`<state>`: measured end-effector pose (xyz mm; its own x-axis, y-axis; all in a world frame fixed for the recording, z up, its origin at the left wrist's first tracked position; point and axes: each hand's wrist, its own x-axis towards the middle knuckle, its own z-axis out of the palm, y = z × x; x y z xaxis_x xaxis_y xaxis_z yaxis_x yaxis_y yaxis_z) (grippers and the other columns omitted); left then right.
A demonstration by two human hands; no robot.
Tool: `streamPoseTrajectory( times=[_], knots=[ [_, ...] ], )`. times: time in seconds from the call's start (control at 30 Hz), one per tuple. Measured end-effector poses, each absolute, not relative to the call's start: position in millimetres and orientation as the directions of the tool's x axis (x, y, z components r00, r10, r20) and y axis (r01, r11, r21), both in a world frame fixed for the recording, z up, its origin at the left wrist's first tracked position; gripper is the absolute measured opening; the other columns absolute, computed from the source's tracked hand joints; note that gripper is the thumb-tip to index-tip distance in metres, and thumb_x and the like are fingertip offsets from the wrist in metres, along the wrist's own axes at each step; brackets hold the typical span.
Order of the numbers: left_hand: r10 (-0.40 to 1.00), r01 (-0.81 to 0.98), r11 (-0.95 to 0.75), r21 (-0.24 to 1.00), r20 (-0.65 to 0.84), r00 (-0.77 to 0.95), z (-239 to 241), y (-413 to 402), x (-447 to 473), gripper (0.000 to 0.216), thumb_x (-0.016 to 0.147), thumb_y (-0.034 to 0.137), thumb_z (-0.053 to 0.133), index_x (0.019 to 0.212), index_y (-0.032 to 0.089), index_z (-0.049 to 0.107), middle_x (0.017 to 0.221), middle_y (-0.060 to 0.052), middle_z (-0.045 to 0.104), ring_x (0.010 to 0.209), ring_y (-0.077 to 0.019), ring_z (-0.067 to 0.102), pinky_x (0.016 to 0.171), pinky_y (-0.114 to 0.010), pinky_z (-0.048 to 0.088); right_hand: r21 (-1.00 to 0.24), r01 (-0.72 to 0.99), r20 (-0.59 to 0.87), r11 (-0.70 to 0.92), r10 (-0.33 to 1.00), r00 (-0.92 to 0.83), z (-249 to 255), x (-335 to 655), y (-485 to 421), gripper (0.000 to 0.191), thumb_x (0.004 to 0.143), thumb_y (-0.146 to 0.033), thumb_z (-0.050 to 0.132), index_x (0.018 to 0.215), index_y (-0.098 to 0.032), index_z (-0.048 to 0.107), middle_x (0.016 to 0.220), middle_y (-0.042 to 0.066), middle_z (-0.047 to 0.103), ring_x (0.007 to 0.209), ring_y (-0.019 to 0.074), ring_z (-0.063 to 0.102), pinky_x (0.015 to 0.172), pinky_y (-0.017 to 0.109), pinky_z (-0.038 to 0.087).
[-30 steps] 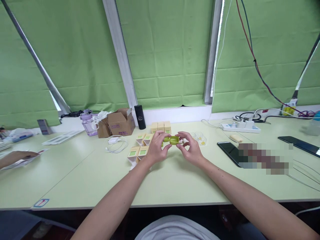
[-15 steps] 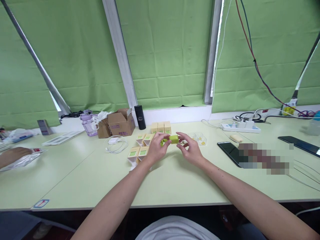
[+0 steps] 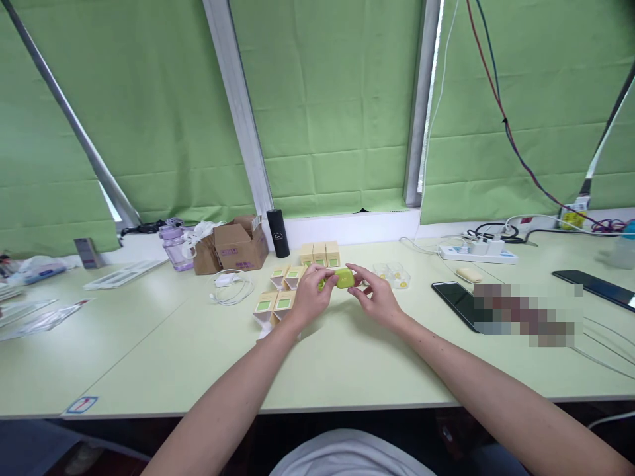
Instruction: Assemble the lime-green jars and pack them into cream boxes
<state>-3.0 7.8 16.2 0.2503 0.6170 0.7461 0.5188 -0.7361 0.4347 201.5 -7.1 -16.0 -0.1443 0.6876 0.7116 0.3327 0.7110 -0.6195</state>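
Note:
My left hand point(image 3: 313, 294) pinches the left end of a small, rounded lime-green case point(image 3: 344, 278) held above the table. On the other end, the fingertips of my right hand point(image 3: 376, 295) close around its edge. A bit more green shows between my left fingers, partly hidden. Just left of my left hand stand several small cartons point(image 3: 266, 302) with open flaps and green label squares; my hand covers part of them. Behind my right hand lies a clear plastic tray point(image 3: 395, 276) with small yellow pieces in its compartments.
Closed cartons point(image 3: 319, 253) stand in a row behind my hands, near a black cylinder point(image 3: 278, 233) and a brown cardboard box point(image 3: 240, 244). A white cable point(image 3: 233, 285) lies left. To the right are a phone point(image 3: 456, 301) and a power strip point(image 3: 479, 254).
The green case has turned between my fingers, so its broad rounded face now shows. At far left, another person's hand has left the view, leaving the clear plastic bag on the table.

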Motion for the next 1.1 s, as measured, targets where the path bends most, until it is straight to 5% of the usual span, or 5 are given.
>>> streamPoseTrajectory(
  times=[0.37, 0.53, 1.1],
  knots=[
    [0.599, 0.534, -0.752, 0.387, 0.740, 0.307, 17, 8, -8, 0.037, 0.106, 0.036, 0.048, 0.080, 0.020, 0.069, 0.086, -0.007, 0.065, 0.096, -0.0233, 0.064, 0.084, -0.038, 0.053, -0.747, 0.201, 0.610, 0.633, 0.774, -0.171, -12, 198, -11, 0.047, 0.094, -0.032, 0.062, 0.141, -0.027, 0.059, 0.110, 0.008, 0.069, 0.102, 0.0230, 0.064, 0.061, 0.028, 0.060],
    [0.558, 0.521, -0.786, 0.334, 0.746, 0.363, 17, 10, -13, 0.014, 0.098, 0.025, 0.060, 0.107, 0.020, 0.070, 0.097, -0.008, 0.070, 0.109, -0.0268, 0.061, 0.091, -0.042, 0.054, -0.795, 0.097, 0.581, 0.598, 0.798, -0.156, -12, 198, -9, 0.044, 0.092, -0.038, 0.066, 0.134, -0.025, 0.060, 0.119, 0.010, 0.068, 0.109, 0.0250, 0.063, 0.062, 0.030, 0.063],
    [0.436, 0.512, -0.849, 0.135, 0.727, 0.531, 18, 2, -7, 0.064, 0.089, 0.009, 0.065, 0.148, 0.030, 0.052, 0.143, -0.010, 0.059, 0.135, -0.0334, 0.039, 0.115, -0.059, 0.042, -0.854, -0.054, 0.518, 0.518, 0.834, -0.191, -15, 198, -4, 0.043, 0.087, -0.052, 0.075, 0.117, -0.024, 0.066, 0.118, 0.010, 0.068, 0.114, 0.0276, 0.064, 0.066, 0.034, 0.067]
  ],
)
